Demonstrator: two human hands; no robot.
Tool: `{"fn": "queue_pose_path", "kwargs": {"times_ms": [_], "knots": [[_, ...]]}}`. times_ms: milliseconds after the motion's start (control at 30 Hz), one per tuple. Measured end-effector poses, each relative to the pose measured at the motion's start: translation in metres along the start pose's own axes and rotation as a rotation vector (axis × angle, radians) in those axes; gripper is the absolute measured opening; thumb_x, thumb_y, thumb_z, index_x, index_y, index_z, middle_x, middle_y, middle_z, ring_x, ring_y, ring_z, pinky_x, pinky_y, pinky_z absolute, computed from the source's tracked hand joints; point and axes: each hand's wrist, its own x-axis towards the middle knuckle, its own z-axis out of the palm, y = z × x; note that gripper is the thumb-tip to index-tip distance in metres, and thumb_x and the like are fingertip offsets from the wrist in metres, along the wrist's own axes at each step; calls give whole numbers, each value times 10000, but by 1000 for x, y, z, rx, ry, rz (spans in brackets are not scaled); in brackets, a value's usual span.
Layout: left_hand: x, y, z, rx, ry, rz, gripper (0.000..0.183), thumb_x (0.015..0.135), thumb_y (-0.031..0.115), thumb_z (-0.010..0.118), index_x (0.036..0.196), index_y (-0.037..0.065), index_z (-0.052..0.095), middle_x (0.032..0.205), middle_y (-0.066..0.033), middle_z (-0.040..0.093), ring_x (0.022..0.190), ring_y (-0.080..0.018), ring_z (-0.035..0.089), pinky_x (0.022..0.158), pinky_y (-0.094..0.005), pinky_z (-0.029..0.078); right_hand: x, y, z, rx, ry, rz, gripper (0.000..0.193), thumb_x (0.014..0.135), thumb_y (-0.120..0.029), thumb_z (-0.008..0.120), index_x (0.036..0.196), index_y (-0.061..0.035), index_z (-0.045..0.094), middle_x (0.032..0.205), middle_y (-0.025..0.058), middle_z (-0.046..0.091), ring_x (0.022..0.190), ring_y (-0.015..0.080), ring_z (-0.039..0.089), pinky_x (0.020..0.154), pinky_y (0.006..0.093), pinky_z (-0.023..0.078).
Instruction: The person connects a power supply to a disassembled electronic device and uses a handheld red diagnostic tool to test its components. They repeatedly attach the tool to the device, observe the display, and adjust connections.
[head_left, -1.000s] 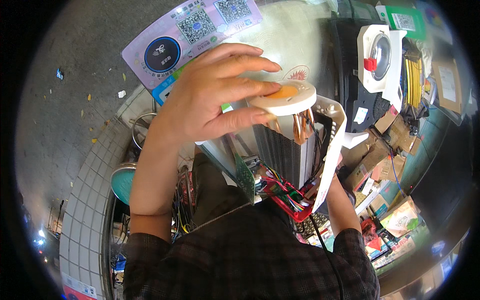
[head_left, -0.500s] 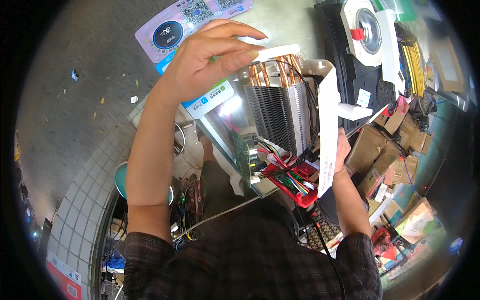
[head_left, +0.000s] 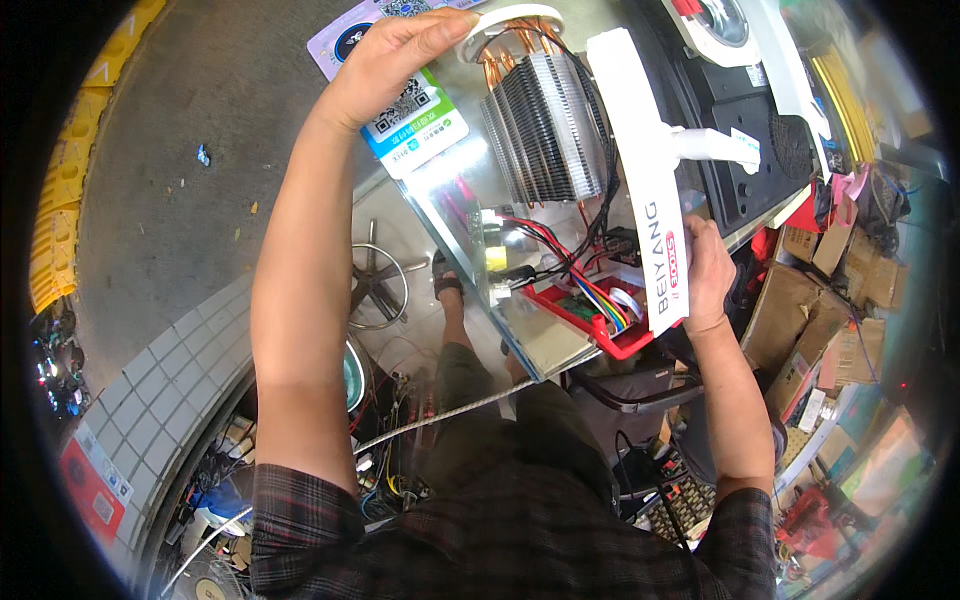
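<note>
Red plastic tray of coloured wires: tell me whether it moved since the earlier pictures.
Yes, apparently away from the person: the red tray, earlier reaching lower in the picture than the near corner of the clear glass counter, now ends above it.

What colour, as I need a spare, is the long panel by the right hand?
The panel is white with black and red print, clearest in the head view.

The left hand (head_left: 392, 68) is bending at the wrist, its thumb and fingers pointing rightward and forming a pinch. The left wrist (head_left: 340, 112) is lying below and left of those fingers, with the left forearm (head_left: 300, 250) standing nearly upright under it. Well below and right of the pinching fingers, the right hand (head_left: 709, 268) is curling, its fingertips hiding from view; the right forearm (head_left: 737, 395) is slanting down and rightward.
</note>
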Motion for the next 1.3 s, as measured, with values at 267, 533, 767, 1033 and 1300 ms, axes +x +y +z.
{"fn": "queue_pose_path", "kwargs": {"times_ms": [267, 533, 767, 1033, 1300], "knots": [[-1, -14, -11, -160, 9, -142, 525, 1123, 380, 567, 1413, -46, 668, 1285, -101, 739, 1146, -156, 672, 1052, -322, 508, -1, 2, 0, 15, 2, -10, 265, 935, 13, 621, 1184, -74, 650, 943, 126, 644, 857, 339, 690, 728, 416, 540], [2, -14, -13, -223, 97, -214, 576, 1132, 474, 520, 1282, -43, 726, 1234, -127, 753, 1168, -193, 664, 1105, -358, 463, -4, 5, 1, 58, 12, 0, 248, 952, 11, 617, 1182, -73, 660, 927, 128, 629, 840, 342, 686, 720, 413, 538], [5, 10, 7, -518, 541, -73, 713, 1123, 550, 463, 1226, -123, 672, 1213, -230, 721, 1121, -284, 671, 1062, -383, 490, -4, 5, -2, 67, 11, -11, 243, 941, -26, 634, 1173, -92, 663, 917, 116, 626, 841, 334, 683, 712, 421, 535], [-51, 28, -3, -865, 1354, -126, 475, 1129, 429, 414, 1056, 0, 603, 955, -86, 571, 851, -207, 544, 786, -360, 496, -2, 1, -2, 21, -16, -11, 272, 935, -19, 616, 1193, -93, 664, 943, 115, 645, 869, 334, 694, 738, 429, 547], [-99, 187, 41, -1105, 705, 574, 167, 1058, 186, 530, 1054, 23, 567, 974, -97, 535, 904, -212, 508, 841, -369, 427, -6, 1, 0, -19, -32, 4, 310, 926, -16, 581, 1219, -95, 645, 978, 127, 648, 887, 360, 688, 745, 453, 547]]}}
